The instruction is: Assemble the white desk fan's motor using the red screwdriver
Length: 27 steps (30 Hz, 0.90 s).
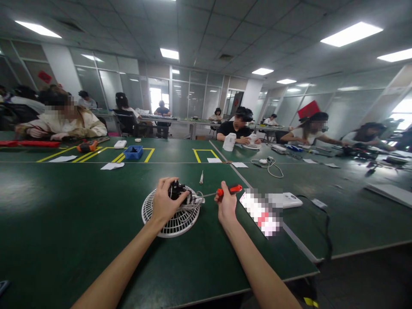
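Two grips, both closed: left hand around black mechanism, atop white grille at view's seven o'clock; right hand, at mechanism's three o'clock, around red screwdriver. Possible nicking of white wires from sideways slip; possible tipping from loose left hold.

White ceiling panels light a rather dim room, with 2 large ones at upper right; daylight glares through the far-right window. A pale sheen clouds the left of the tabletop. Wide-angle distortion stretches the edges, the far right looks smeared, and blocky pixelation masks several patches.
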Available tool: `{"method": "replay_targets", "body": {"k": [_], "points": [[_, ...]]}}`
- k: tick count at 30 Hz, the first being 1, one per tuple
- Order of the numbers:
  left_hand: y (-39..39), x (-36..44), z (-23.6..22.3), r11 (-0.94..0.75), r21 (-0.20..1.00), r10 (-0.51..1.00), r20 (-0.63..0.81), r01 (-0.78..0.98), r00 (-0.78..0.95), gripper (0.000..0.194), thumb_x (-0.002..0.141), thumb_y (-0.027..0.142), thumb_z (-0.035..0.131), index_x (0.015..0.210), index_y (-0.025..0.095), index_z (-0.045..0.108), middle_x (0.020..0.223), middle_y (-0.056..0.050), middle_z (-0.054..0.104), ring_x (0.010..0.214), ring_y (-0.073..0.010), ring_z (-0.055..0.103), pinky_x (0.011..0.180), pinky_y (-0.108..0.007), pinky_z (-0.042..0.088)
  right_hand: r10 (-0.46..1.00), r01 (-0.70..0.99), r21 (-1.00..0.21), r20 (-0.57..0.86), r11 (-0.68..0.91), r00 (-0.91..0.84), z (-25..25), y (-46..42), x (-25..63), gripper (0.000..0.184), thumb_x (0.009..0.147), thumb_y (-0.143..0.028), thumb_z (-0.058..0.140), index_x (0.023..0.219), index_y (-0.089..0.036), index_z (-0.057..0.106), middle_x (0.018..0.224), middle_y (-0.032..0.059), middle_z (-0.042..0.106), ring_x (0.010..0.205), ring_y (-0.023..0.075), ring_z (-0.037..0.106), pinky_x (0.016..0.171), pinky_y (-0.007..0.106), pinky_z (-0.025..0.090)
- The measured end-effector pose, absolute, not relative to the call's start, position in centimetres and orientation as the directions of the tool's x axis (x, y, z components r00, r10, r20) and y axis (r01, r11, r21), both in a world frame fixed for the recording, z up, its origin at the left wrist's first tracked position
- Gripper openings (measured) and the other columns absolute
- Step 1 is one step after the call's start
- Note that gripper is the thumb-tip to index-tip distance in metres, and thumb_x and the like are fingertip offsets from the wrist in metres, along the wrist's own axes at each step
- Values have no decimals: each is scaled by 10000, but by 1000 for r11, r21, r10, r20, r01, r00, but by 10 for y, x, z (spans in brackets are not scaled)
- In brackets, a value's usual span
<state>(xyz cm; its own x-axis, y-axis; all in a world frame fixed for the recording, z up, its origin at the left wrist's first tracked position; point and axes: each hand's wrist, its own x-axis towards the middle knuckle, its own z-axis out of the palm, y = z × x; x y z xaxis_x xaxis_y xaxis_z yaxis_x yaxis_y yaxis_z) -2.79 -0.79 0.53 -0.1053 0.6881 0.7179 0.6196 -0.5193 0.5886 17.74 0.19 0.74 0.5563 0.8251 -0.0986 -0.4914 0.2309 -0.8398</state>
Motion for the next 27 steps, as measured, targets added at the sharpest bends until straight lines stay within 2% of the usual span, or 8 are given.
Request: {"method": "replay_targets", "body": {"k": [2,5,8,11,15,19,23,27], "points": [[-8,-28,5,-518,590,690,716,619,-105,471,795,419,796,1200,253,622,1188,-65,600,1080,-257,645,950,-437,555,792,-400,-879,-44,259,609,2,5,177,354,702,-393,849,779,-248,536,520,-126,500,435,85,450,427,211,389],[-6,-32,6,-533,589,691,717,607,-88,459,797,424,796,1187,251,629,1173,-63,612,1086,-258,647,963,-436,549,749,-209,-945,55,253,660,-7,10,177,237,670,-295,826,780,-237,624,639,-99,595,613,104,575,599,207,462],[-3,-38,8,-549,586,695,716,596,-63,454,780,435,813,1153,244,639,1136,-56,626,1079,-255,647,973,-433,543,773,-58,-984,94,166,627,-14,18,183,244,602,-274,841,739,-247,641,695,-61,647,723,168,616,715,260,477],[0,-46,10,-544,585,707,706,601,-47,437,776,455,812,1121,243,646,1109,-51,632,1047,-247,650,957,-425,543,816,179,-984,115,15,566,-16,26,192,242,634,-305,824,695,-253,595,729,-2,657,858,258,656,896,369,471],[4,-63,16,-542,602,753,657,587,22,447,776,510,789,1100,238,645,1110,-52,647,1013,-238,653,907,-407,552,872,539,-842,239,-34,428,-18,33,196,205,674,-270,800,774,-221,628,1137,135,695,1237,358,585,1139,494,313],[5,-86,26,-510,634,816,570,582,94,514,752,605,762,1085,230,647,1108,-53,663,1037,-248,652,928,-417,553,946,793,-609,258,1,197,-23,31,194,417,770,-219,717,1181,-175,669,1509,182,509,1488,343,364,1232,529,143],[2,-115,37,-454,627,856,505,634,113,638,694,722,743,1093,232,654,1110,-58,661,1024,-260,656,933,-430,557,972,873,-487,201,-12,125,-23,26,192,592,882,-259,626,1454,-150,517,1621,197,376,1537,336,286,1241,518,155],[-1,-150,48,-417,560,875,460,716,150,741,665,829,684,1092,224,664,1158,-72,645,1051,-279,648,936,-439,550,978,890,-455,194,21,76,-23,25,192,609,931,-219,550,1529,-211,439,1656,172,329,1557,319,253,1239,515,189]]}}
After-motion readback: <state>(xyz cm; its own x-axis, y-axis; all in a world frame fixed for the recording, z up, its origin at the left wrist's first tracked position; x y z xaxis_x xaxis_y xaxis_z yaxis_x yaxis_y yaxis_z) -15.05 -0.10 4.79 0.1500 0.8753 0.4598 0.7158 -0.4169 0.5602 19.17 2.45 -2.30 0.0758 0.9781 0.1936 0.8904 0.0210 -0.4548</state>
